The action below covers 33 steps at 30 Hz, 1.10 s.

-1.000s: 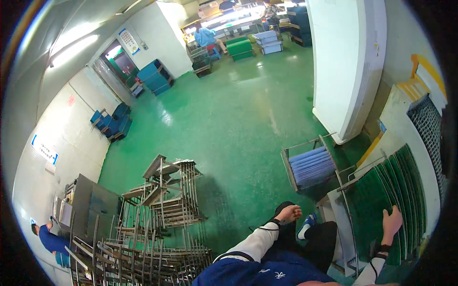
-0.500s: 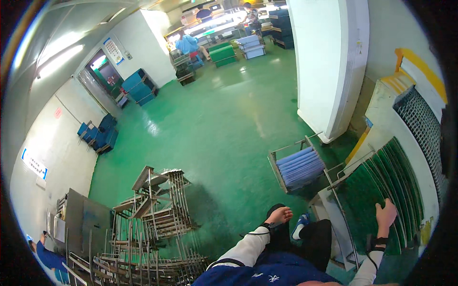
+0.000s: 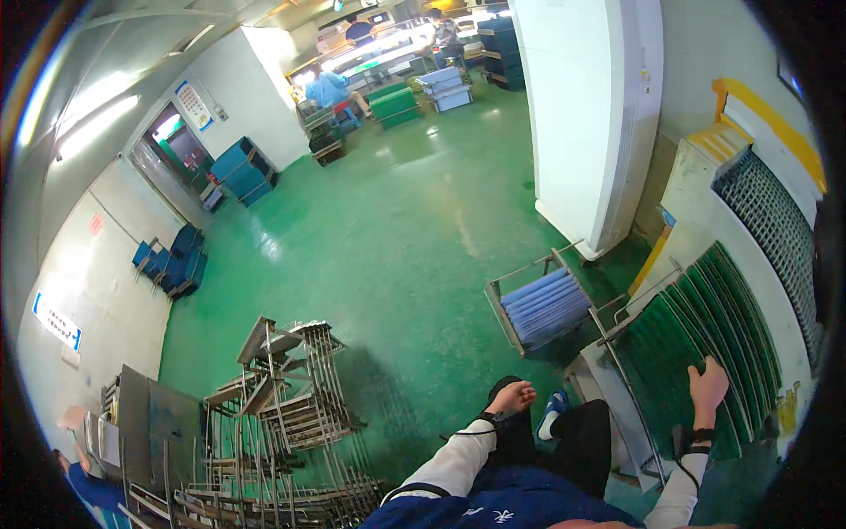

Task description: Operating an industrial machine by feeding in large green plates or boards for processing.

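The right arm, in a white sleeve with a dark strap at the wrist, reaches forward and up from the lower edge. The right hand (image 3: 708, 388) lies flat with its fingers spread, palm down on the row of upright dark green flat boards (image 3: 705, 344) that stand side by side in a grey metal rack trolley (image 3: 608, 388) at the person's right. It grips nothing; it only presses on the board edges.

The left arm, also white-sleeved with a dark wrist strap, bends across the body. The left hand (image 3: 511, 398) hangs above the dark trouser knee, fingers curled loosely into a half-closed fist, and whether it holds anything cannot be told.

Just beyond the green boards stands a second grey metal rack (image 3: 529, 304) filled with pale blue flat sheets (image 3: 545, 305) on the glossy green floor (image 3: 379, 264). A pile of bare grey metal frames (image 3: 282, 388) is stacked to the person's left, well apart from both hands.
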Tool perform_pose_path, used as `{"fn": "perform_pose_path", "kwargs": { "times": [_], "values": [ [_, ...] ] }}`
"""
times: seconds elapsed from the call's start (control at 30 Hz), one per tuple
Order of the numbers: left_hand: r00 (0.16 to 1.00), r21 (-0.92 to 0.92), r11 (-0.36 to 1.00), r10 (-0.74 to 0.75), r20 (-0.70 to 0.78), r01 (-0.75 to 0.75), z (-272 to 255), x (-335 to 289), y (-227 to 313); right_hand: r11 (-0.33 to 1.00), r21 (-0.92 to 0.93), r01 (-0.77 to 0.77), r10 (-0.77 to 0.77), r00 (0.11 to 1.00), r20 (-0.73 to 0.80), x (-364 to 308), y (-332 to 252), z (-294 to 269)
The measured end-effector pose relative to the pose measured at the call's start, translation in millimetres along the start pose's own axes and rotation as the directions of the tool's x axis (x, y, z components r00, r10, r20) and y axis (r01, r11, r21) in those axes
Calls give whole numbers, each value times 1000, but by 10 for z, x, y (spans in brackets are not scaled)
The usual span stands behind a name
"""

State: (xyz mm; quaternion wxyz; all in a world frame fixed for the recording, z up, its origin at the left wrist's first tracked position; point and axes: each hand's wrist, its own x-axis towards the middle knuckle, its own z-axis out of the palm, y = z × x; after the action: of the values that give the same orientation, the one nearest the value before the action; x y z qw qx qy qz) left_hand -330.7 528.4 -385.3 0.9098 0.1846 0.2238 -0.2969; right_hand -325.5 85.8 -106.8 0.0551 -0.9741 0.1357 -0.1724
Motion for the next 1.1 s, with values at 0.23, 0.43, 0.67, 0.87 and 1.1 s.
{"fn": "perform_pose_path", "kwargs": {
  "times": [0.23, 0.43, 0.67, 0.87, 1.1],
  "values": [
    [984, 54, 998, 48, -174, -39, -220, 125, -40, 994, -53, -91, 98, 985, 144, 8, -244, -276],
    [974, 123, 992, 50, -220, -23, 164, 51, -107, 995, -51, -84, 87, 995, 50, -45, -16, -146],
    [994, 73, 997, 47, -101, -40, -377, 69, 19, 998, 15, -62, 60, 995, 81, 19, -244, -171],
    [979, 145, 989, 63, -195, -35, -124, 149, -85, 1000, -5, -15, 15, 998, -58, -32, 92, 40],
    [964, 184, 983, 50, -261, -1, -260, 104, 12, 999, 11, -30, 29, 999, 35, 11, -151, -107]
  ]
}}
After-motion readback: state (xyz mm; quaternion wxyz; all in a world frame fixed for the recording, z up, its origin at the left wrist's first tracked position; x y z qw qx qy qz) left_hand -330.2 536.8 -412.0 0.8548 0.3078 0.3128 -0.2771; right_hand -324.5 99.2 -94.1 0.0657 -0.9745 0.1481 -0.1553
